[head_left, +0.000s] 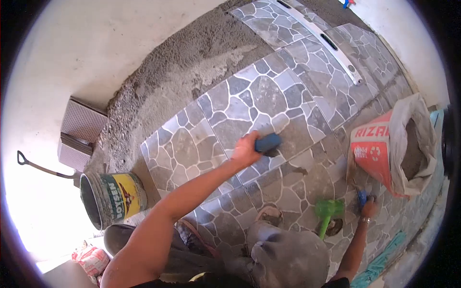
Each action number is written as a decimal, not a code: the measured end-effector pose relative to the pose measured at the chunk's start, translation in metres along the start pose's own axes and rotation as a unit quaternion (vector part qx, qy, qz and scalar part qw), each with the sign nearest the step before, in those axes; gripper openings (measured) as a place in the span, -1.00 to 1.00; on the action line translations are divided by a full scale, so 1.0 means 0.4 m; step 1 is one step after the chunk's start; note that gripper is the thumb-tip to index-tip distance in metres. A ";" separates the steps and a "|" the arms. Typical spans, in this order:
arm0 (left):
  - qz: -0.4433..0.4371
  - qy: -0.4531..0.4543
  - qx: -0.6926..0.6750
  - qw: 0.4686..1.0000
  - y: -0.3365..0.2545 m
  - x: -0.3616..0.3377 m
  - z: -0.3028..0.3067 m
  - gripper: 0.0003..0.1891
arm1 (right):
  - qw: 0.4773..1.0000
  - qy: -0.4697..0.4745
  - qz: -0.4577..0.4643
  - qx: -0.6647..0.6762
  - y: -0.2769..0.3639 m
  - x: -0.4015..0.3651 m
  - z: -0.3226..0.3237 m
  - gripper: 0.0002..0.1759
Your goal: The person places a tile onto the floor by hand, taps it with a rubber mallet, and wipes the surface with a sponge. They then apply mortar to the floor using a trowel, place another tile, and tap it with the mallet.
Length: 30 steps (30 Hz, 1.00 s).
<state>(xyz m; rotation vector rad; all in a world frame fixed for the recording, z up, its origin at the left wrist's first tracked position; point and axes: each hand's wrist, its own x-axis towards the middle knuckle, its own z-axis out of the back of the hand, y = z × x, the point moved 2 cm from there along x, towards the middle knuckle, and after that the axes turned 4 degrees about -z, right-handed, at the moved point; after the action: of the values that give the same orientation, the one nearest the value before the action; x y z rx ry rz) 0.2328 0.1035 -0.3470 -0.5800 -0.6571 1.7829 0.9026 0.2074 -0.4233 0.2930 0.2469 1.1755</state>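
My left hand [246,150] reaches over the patterned stone-look floor tiles [269,96] with its fingers closed on a blue block [268,143] that looks like a sponge. Its underside is dark, and it rests on or just above a tile. At the lower right, my right hand [369,209] grips the blue handle of a trowel [361,196], whose blade points up beside the cement sack. A green mallet [330,208] stands on the tiles between my knee and that hand.
An open red and white sack [373,144] stands at the right. A bucket [129,194], stacked tiles [81,120] and a shovel handle [43,168] are at the left. A long level [331,43] lies on the far tiles. Rough mortar [177,67] borders the wall.
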 end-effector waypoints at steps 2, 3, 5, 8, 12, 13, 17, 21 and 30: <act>-0.058 -0.083 0.031 0.994 0.129 0.044 0.086 -0.57 | 0.995 -0.080 0.032 0.048 -0.038 0.001 -0.028 -0.63; 0.008 -0.086 0.048 0.995 0.210 0.086 0.145 -0.42 | 0.998 -0.019 0.039 0.037 0.007 -0.018 0.012 -0.62; 0.111 -0.212 0.123 0.963 0.313 0.183 0.291 -0.53 | 0.996 -0.061 0.048 0.041 -0.009 -0.027 0.000 -0.61; 0.168 -0.371 0.161 0.899 0.378 0.269 0.428 -0.50 | 0.996 -0.056 0.061 0.010 0.001 -0.022 0.014 -0.62; 0.093 -0.243 -0.088 0.961 0.098 0.196 0.279 -0.40 | 0.999 -0.034 0.022 0.007 -0.008 -0.033 0.010 -0.63; 0.164 -0.139 -0.109 0.971 0.016 0.146 0.194 -0.43 | 0.999 -0.038 0.014 0.009 0.000 -0.037 0.014 -0.63; -0.105 0.132 -0.144 0.975 -0.107 -0.028 -0.104 -0.54 | 0.999 -0.032 0.013 -0.010 0.068 -0.052 0.048 -0.62; -0.143 0.049 -0.054 0.987 0.021 0.107 -0.087 -0.52 | 0.998 0.010 0.026 0.063 0.056 -0.051 0.054 -0.62; -0.009 -0.284 0.086 0.955 0.118 0.373 0.275 -0.66 | 0.993 -0.104 0.031 -0.051 -0.046 -0.048 -0.007 -0.63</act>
<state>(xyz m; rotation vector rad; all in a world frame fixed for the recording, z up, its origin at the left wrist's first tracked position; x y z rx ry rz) 0.0842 0.2179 -0.3091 0.0732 -0.8750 1.9770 0.9105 0.1833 -0.4317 0.3321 -0.0038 1.2042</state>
